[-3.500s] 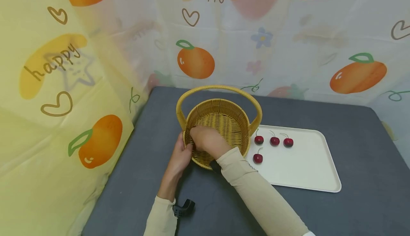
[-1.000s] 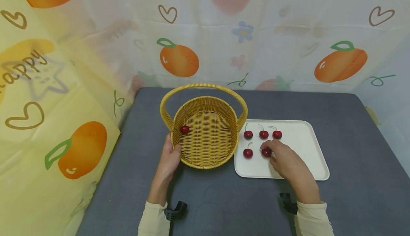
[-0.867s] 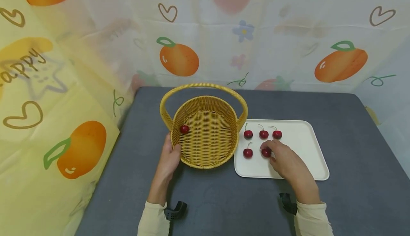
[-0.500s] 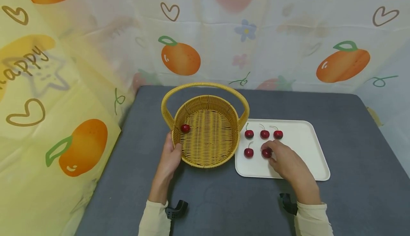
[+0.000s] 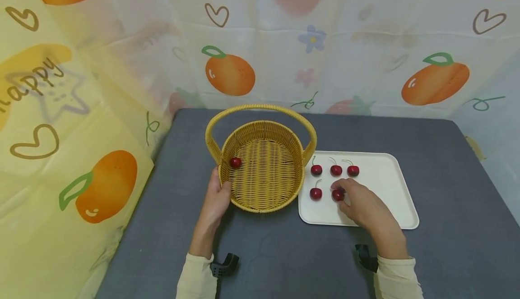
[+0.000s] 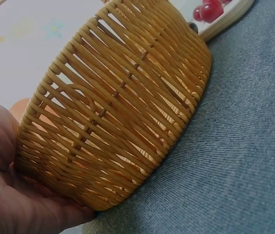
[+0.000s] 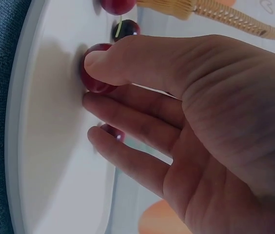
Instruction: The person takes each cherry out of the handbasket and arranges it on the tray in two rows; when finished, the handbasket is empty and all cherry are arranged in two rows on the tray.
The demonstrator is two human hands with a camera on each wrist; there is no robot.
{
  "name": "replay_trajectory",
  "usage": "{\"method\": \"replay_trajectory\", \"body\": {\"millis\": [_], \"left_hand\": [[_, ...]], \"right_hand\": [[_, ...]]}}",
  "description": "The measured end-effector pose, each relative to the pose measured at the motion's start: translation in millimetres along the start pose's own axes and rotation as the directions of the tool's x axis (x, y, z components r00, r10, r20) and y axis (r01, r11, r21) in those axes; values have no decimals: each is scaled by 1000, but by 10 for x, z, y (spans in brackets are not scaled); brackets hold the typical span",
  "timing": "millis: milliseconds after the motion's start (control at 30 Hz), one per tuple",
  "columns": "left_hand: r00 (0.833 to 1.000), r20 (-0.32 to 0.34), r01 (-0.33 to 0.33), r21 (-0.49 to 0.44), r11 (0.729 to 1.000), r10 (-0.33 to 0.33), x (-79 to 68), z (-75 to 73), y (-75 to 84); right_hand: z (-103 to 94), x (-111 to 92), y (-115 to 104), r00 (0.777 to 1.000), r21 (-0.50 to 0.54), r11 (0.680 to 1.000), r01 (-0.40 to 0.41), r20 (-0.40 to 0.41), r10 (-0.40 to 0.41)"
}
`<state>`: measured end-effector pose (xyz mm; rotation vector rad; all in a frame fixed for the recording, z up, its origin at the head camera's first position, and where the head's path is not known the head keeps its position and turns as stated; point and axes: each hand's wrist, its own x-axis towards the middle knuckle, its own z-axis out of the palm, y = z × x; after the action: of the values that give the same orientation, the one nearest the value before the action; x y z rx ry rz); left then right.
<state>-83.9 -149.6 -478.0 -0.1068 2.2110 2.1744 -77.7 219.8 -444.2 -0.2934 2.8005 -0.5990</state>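
Observation:
My left hand (image 5: 217, 195) grips the left rim of a round yellow wicker basket (image 5: 264, 204), thumb over the rim and fingers outside. A single cherry (image 5: 235, 163) lies inside by the left wall. On the white tray (image 5: 386, 200), my right hand (image 5: 367, 204) has thumb and fingertips around a dark red cherry (image 5: 337, 195). The right wrist view shows the thumb across this cherry (image 7: 96, 75), with the other fingers spread loosely below. To its left is one stemmed cherry (image 5: 315, 194). A row of three, including the middle cherry (image 5: 336, 170), lies behind.
The basket's tall arched handle (image 5: 262, 107) stands upright. The tray sits right beside the basket on a dark grey tabletop (image 5: 276, 254). A printed fabric sheet (image 5: 276, 55) hangs behind the table and along its left side.
Earlier, my right hand was down inside the basket; it has since moved right to the tray, where another cherry now shows at its fingertips. Over the last second, both hands stay nearly still.

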Motion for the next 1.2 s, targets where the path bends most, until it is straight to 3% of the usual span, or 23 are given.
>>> {"method": "replay_trajectory", "body": {"millis": [300, 667, 933, 1200], "left_hand": [[1000, -2, 11, 5, 1000, -11, -9, -11, 19], [1000, -6, 3, 0, 1000, -3, -12, -22, 24], [1000, -2, 7, 7, 1000, -7, -21, -22, 41], [1000, 8, 13, -3, 1000, -13, -8, -24, 13]], "right_hand": [[-102, -14, -7, 1000, 44, 999, 5, 16, -5], [-415, -64, -160, 990, 41, 993, 114, -89, -110], [-634, -50, -548, 981, 71, 983, 171, -103, -163], [-703, 95, -1027, 949, 55, 950, 307, -87, -302]]}}
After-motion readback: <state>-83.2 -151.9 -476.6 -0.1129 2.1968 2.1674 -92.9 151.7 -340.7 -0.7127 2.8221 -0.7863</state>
